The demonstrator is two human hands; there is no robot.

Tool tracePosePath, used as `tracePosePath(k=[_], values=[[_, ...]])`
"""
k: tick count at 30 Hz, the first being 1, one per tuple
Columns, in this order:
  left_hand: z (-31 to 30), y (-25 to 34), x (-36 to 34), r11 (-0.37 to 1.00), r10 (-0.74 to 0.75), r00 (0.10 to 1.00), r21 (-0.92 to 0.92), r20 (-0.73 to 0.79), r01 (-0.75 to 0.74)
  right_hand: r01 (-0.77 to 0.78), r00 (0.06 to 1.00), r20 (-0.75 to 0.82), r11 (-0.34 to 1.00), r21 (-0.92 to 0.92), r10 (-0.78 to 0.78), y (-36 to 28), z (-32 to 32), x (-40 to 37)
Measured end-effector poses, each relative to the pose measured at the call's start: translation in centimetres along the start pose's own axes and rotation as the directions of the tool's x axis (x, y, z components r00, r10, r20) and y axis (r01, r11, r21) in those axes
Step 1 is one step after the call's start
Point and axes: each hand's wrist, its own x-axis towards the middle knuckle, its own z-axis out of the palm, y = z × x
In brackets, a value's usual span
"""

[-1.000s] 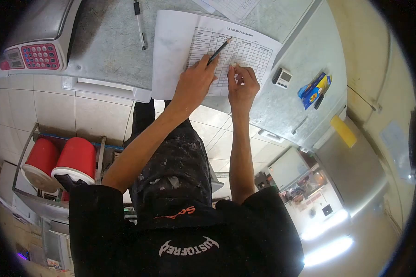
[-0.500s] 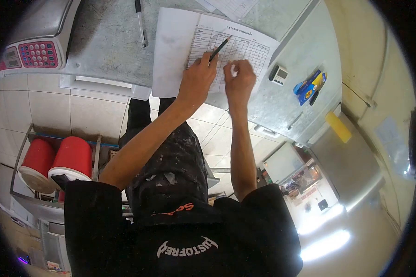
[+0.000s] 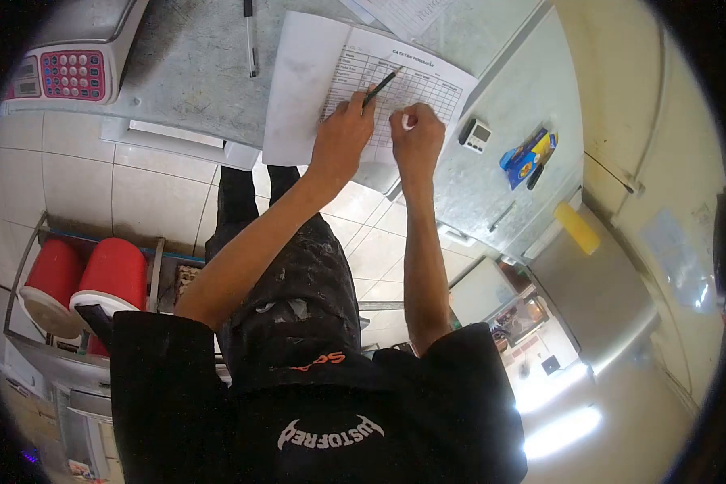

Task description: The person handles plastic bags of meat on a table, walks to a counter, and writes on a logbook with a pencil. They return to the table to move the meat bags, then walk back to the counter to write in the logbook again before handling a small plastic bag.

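Note:
My left hand (image 3: 343, 139) is closed around a dark pencil (image 3: 381, 88), whose light pointed end slants up and right over the sheet. That printed form (image 3: 411, 79) has a table grid headed "CATATAN PEMAKAIAN" and lies against a blank white page (image 3: 298, 97) on its left. Over the form's lower part, my right hand (image 3: 421, 137) is curled, thumb and fingers pinched on a small white piece (image 3: 407, 123) too hidden to name. A black-capped clear pen (image 3: 250, 40) lies on the metal table beyond the blank page.
A white digital timer (image 3: 476, 135) and a blue-yellow packet (image 3: 530, 157) sit right of the form on the metal table (image 3: 185, 89). A scale with a pink keypad (image 3: 73, 75) stands at the left. Red containers (image 3: 117, 274) are on a rack below. More papers (image 3: 407, 12) lie at the back.
The view has shifted slightly, moving the table things a little left. Both hands keep nearly the same pose over the form; the white piece in my right hand shows more clearly.

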Motion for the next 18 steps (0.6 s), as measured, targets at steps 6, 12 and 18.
tracePosePath(k=[6, 12, 18], values=[[0.4, -0.3, -0.2, 0.986, 0.086, 0.992, 0.152, -0.09, -0.072, 0.04, 0.999, 0.0, 0.998, -0.051, -0.041, 0.2, 0.8, -0.1], [0.5, 0.1, -0.1, 0.983, 0.082, 0.991, 0.175, -0.102, -0.064, 0.034, 0.999, 0.022, 0.999, -0.006, -0.034, 0.0, 0.5, 0.1], [0.8, 0.2, -0.2, 0.997, 0.033, 0.987, 0.078, -0.156, -0.021, 0.133, 0.987, -0.079, 0.986, -0.099, -0.141, 1.1, 1.0, 0.3]])
